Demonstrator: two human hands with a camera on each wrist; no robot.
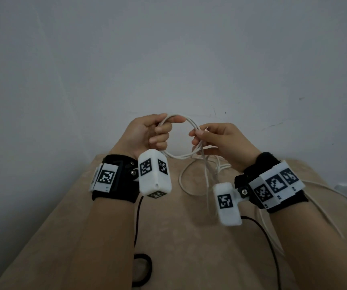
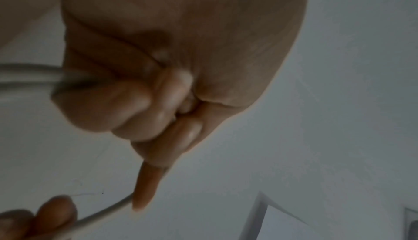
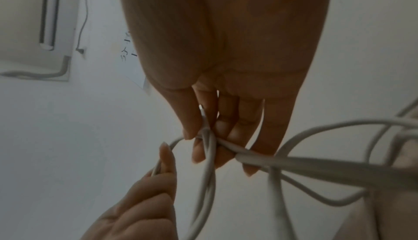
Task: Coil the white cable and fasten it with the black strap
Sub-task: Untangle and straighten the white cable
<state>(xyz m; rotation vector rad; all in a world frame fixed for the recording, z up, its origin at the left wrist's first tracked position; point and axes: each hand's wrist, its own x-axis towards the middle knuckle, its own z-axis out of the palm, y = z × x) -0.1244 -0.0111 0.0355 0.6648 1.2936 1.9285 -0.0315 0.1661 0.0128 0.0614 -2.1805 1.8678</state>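
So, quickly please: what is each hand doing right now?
Left hand: closed, gripping the left side of the white cable coil.
Right hand: closed, pinching the coil's right side.

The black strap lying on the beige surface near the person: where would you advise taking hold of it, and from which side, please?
Judging from the head view, the black strap lies flat as an open loop on the beige surface, beside the left forearm. Its right-hand arc looks best for a pinch grip, thumb inside the loop, coming from above. Both the left hand and right hand hold the white cable, so one must let go first.
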